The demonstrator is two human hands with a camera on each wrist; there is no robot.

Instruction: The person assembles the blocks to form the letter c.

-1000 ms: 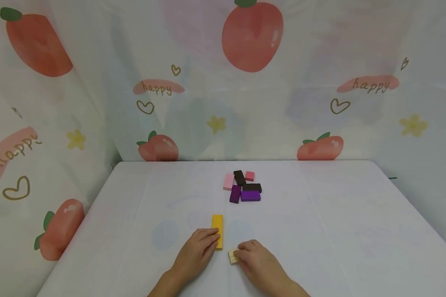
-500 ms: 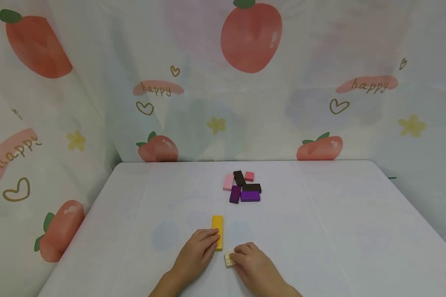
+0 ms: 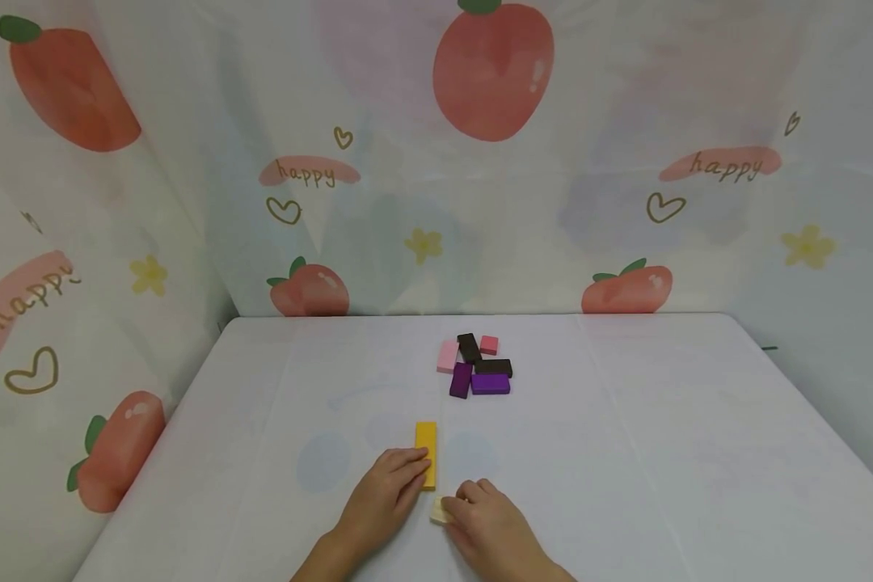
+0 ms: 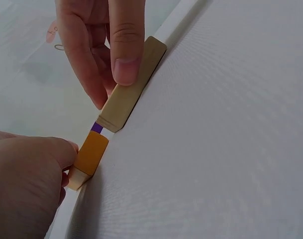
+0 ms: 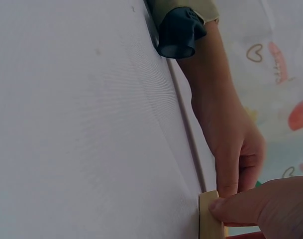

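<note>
My left hand (image 3: pixel 381 493) holds a long yellow block (image 3: pixel 425 436), its fingertips over the block's top. My right hand (image 3: pixel 498 525) pinches a pale wooden block (image 3: pixel 439 511), partly covered by its fingers, just below the yellow block's near end. In the left wrist view, the right thumb presses the wooden block's (image 4: pixel 129 99) side, a small gap from the yellow block (image 4: pixel 91 152) by the left hand (image 4: pixel 27 184). A pale wooden part shows at the yellow block's lower end there. In the right wrist view, the right thumb lies against the wooden block (image 5: pixel 208 219).
Farther back lies a cluster of small blocks: light pink (image 3: pixel 447 356), dark brown (image 3: pixel 493 368), coral pink (image 3: pixel 489 345), dark purple (image 3: pixel 461 380) and bright purple (image 3: pixel 491 384). A white cloth (image 3: pixel 626 453) covers the table. Printed curtains (image 3: pixel 524 226) hang behind and beside it.
My right hand has moved left with the wooden block, bringing it below the near end of the yellow block. My left hand and the yellow block have stayed in place.
</note>
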